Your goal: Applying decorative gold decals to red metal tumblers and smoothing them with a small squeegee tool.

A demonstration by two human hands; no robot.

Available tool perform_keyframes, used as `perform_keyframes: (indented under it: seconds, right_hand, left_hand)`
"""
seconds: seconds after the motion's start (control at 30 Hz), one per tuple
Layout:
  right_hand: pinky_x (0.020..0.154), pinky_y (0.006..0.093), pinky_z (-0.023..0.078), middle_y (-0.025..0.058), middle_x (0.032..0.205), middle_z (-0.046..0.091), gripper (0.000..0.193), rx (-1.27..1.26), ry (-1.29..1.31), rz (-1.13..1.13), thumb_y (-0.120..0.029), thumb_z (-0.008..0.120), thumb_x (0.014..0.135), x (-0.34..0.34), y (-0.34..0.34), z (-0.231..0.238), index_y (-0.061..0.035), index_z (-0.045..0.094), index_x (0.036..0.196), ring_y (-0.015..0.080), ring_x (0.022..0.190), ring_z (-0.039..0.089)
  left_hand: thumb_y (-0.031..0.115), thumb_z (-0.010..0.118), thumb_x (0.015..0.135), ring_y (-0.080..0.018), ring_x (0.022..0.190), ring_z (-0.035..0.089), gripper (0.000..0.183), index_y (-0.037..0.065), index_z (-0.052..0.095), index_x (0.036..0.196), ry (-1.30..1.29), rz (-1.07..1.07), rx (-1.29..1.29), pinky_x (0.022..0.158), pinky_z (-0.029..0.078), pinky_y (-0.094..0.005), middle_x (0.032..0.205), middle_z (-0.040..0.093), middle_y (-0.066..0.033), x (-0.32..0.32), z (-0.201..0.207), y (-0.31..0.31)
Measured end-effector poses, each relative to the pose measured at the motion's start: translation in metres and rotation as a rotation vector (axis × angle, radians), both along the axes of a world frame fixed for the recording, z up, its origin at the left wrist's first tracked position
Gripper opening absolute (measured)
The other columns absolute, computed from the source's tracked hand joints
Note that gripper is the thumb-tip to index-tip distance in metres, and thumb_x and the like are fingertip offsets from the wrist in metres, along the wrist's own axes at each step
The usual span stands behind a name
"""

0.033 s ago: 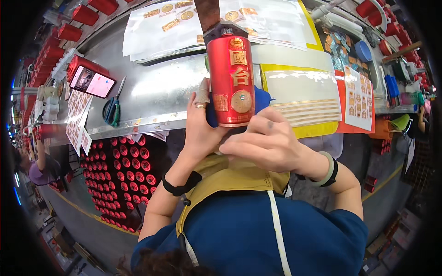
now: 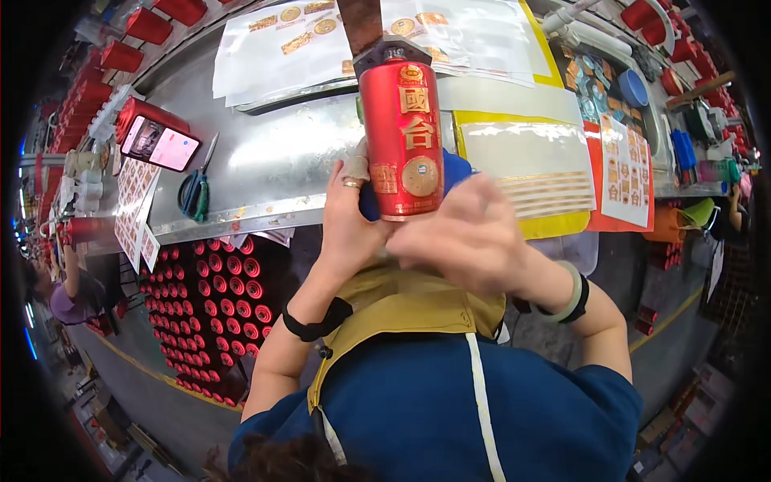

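Note:
A red bottle (image 2: 401, 136) with raised gold characters and gold decals lies in front of me, its base toward me. A dark holder (image 2: 391, 51) sits at its neck, and something blue (image 2: 458, 171) shows beneath its body. My left hand (image 2: 351, 229), with a wrapped finger and a ring, is closed around the left side of the bottle near its base. Just right of the base is my right hand (image 2: 466, 241), smeared by motion. Its fingers look curled together; anything within them is hidden.
Scissors (image 2: 195, 189) and a phone (image 2: 161, 143) leaning on a red container are left on the metal bench (image 2: 273, 153). Decal sheets (image 2: 281, 48) lie behind; a yellow-edged stack (image 2: 522, 153) is at the right. Several red bottles (image 2: 217, 289) are stacked below the bench. A co-worker (image 2: 71, 293) appears far left.
My right hand has shifted slightly and become blurred. The bottle and my left hand are nearly where they were.

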State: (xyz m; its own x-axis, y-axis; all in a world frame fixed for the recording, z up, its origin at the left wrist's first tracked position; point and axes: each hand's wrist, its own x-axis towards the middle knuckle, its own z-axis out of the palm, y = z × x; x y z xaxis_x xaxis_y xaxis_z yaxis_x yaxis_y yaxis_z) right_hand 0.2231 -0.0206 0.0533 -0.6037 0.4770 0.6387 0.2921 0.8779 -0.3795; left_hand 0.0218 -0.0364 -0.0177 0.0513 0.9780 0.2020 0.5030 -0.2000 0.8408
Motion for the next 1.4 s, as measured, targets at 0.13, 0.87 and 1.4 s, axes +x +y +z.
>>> perform_keyframes:
  seconds: [0.13,0.87,1.4]
  right_hand:
    - [0.075,0.0323,0.042,0.0012,0.097,0.078,0.022,0.076,0.022,-0.199,-0.004,0.073,0.076,0.007,0.023,-0.015,-0.0130,0.079,0.095,0.0148,0.080,0.066]
    - [0.073,0.0318,0.043,-0.0040,0.096,0.076,0.018,0.167,0.017,-0.123,-0.014,0.069,0.079,0.006,0.022,-0.027,-0.0180,0.076,0.095,0.0161,0.075,0.059]
    - [0.068,0.0352,0.040,-0.0049,0.090,0.073,0.018,0.241,-0.012,-0.317,-0.013,0.073,0.077,0.006,0.064,-0.006,-0.0155,0.072,0.095,0.0163,0.076,0.056]
  left_hand:
    - [0.017,0.087,0.075,-0.0317,0.120,0.066,0.085,-0.001,0.047,0.148,0.222,-0.004,0.231,0.123,0.027,-0.0514,0.130,0.067,-0.0202,-0.001,0.003,0.000]
    - [0.009,0.086,0.073,-0.0454,0.131,0.055,0.069,-0.001,0.059,0.136,0.054,0.050,0.048,0.114,0.042,-0.0506,0.133,0.064,-0.0230,0.001,0.005,-0.013]
    - [0.003,0.085,0.074,-0.0319,0.107,0.073,0.093,-0.001,0.039,0.155,0.155,0.074,0.153,0.089,0.057,-0.0357,0.139,0.062,-0.0229,0.007,0.012,-0.016]
